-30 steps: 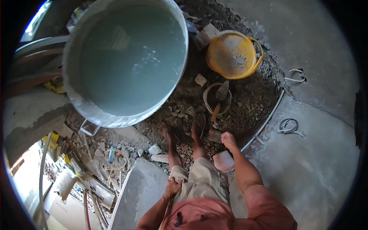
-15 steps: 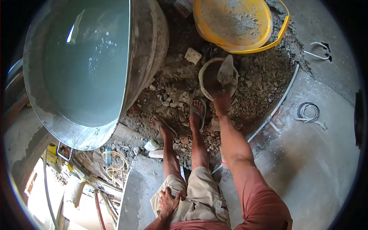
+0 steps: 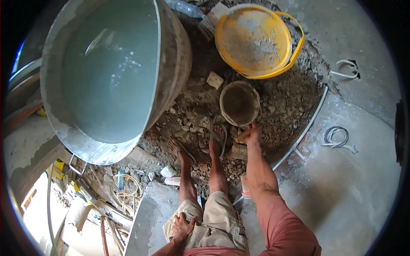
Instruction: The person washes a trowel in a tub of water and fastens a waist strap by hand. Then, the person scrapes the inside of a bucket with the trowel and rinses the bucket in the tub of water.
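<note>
Right hand (image 3: 253, 134) grip wrapped round wooden handle (image 3: 242, 136), just nearside of small bucket (image 3: 224, 109); probably light, stiff, best held mid-handle.

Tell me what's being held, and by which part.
The right hand holds the trowel by its wooden handle; its blade is hidden. The left hand rests on the shorts.
</note>
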The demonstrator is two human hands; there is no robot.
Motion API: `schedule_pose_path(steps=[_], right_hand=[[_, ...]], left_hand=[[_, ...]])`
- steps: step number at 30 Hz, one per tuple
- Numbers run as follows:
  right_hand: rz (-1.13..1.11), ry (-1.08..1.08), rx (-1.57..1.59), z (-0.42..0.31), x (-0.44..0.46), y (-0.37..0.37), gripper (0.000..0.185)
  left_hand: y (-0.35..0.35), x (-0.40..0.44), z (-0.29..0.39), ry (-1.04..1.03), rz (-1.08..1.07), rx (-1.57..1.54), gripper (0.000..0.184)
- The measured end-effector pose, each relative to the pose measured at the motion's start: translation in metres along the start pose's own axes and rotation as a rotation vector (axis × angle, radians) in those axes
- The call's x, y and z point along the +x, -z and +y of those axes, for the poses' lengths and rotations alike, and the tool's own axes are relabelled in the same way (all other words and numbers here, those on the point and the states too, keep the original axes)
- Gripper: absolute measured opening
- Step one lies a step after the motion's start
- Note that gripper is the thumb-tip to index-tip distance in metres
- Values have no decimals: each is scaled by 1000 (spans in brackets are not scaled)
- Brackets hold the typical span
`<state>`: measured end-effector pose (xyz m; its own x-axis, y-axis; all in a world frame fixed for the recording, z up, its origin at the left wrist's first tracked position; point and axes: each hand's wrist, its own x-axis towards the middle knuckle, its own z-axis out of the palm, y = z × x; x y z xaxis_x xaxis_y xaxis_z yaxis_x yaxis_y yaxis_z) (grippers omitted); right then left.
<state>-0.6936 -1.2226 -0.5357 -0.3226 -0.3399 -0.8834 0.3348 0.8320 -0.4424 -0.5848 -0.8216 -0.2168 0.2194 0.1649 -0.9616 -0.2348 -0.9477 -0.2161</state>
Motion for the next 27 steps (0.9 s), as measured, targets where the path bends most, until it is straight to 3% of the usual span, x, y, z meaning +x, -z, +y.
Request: schedule_pose_path(steps=[4,6,8,9,11,12,13,15,16,20,22,23,24,27], right_hand=[[-103,78,140,-32,-38,-19,35],[-208,144,4,-60,-109,-36,33],[-151,394,-171,-77,-195,-47,38],[-272,406,-245,-83,-216,-38,42],[-467,424,-375,-99,-270,-25,48],[-544,427,-427,-110,-312,-26,50],[-600,397,-488,-121,-348,-28,33],[-768,383,-515,-135,-427,-30,27],[-916,353,-523,-140,-464,-35,20],[-1249,254,-615,-136,-582,-54,14],[-1367,224,-657,-124,-630,-66,13],[-1375,269,-716,-119,-657,-71,11],[-1445,316,-723,-114,-680,-78,10],[-1535,531,-673,-88,-700,-102,13]], left_hand=[[1,-5,-1,-42,37,-96,72],[8,-1,0,-71,89,-179,72],[5,5,-5,-146,98,-191,71],[4,14,-5,-184,130,-194,69],[11,19,7,-408,452,-236,65],[37,7,25,-482,516,-339,56],[67,-10,40,-693,680,-472,45],[108,-21,67,-912,771,-700,42],[146,-57,76,-913,607,-731,51],[227,-151,81,-1520,547,-574,67],[246,-183,68,-1600,254,-680,70],[254,-196,58,-1631,-46,-874,70],[269,-219,36,-1587,-110,-892,66],[288,-219,-6,-1704,198,-1120,54]])
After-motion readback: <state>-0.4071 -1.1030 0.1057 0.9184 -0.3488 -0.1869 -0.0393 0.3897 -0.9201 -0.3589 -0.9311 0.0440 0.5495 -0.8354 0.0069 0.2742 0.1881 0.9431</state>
